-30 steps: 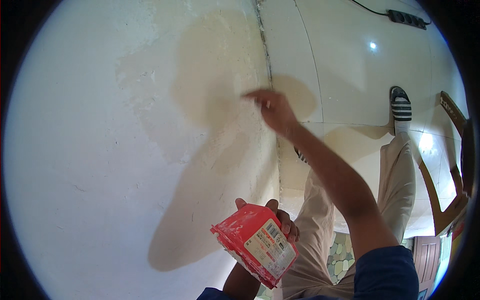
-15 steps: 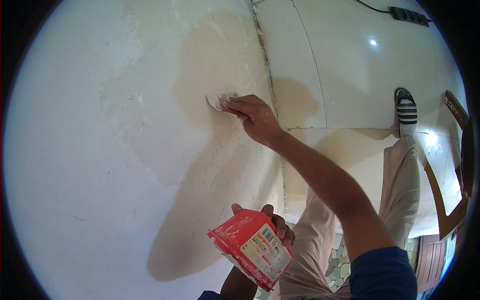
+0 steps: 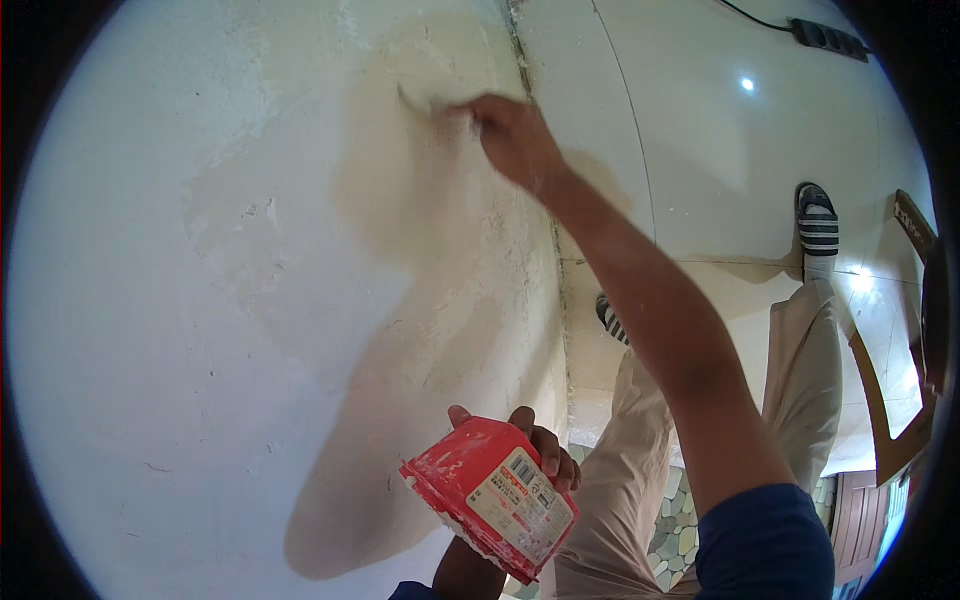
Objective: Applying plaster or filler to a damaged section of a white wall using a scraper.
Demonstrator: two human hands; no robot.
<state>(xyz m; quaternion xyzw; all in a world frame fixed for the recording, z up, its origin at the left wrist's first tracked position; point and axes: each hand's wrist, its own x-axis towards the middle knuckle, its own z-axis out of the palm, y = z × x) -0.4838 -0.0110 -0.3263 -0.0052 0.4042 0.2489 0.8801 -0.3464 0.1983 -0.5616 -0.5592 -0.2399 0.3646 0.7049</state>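
Observation:
My right hand is closed on a putty scraper with a pale, thin blade. The blade is smeared by motion and lies at or very near the off-white wall; whether it touches I cannot tell. Low in the view, my left hand grips a red plastic tub from behind, most of the palm hidden. White paste crusts the tub's rim, and a pale printed label faces me. The tub is tilted, its mouth turned toward the lower left and its inside out of sight.
A rough, stained seam divides the wall from the pale tiled floor. My feet wear striped slides. A brown wooden chair stands at the right edge, a black power strip with a cord at the top right. Pebble-patterned tiles show below.
My right hand has swept the scraper up along the wall, away from the tub. The tub in my left hand has shifted slightly left. My second slide has come into view.

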